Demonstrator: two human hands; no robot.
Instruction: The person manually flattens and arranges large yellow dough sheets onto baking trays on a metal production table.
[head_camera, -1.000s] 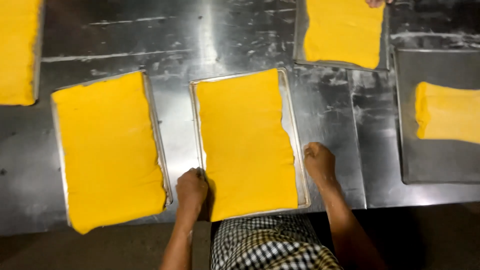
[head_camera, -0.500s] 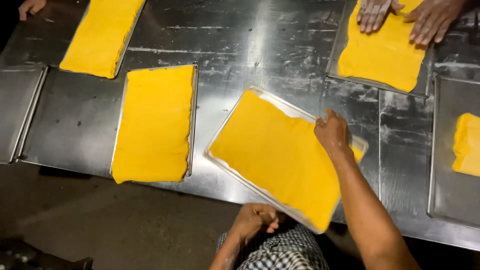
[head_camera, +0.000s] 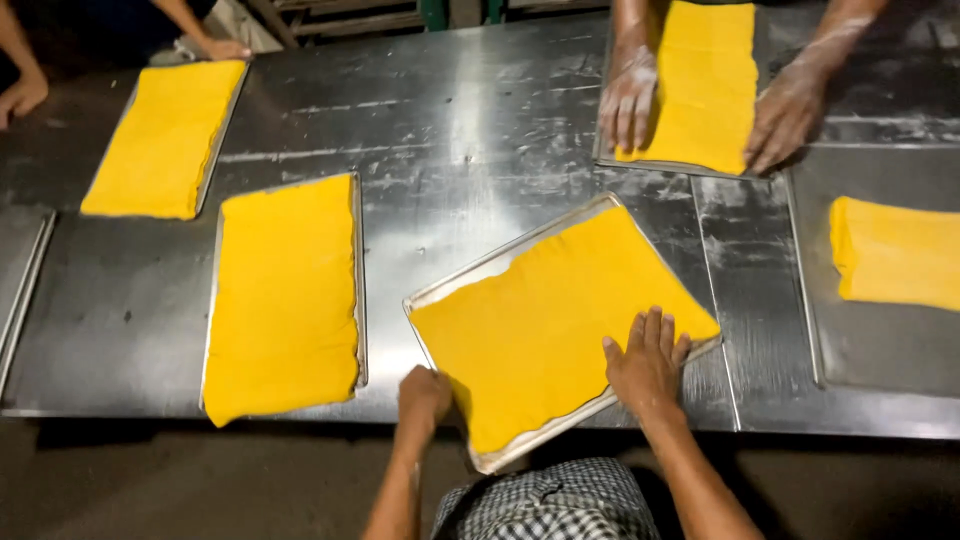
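Tray (head_camera: 500, 272) w/ yellow dough | left hand (head_camera: 425, 395) prob. gripping near edge | right hand (head_camera: 645, 360) spread flat on dough

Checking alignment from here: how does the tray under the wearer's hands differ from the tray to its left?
The held tray sits skewed on the table, both the left hand and right hand on it. The left tray lies square, untouched, its dough overhanging the near edge. Both carry a flat yellow dough sheet.

Yellow dough sheet (head_camera: 545, 320) covers a skewed metal tray (head_camera: 500, 268).
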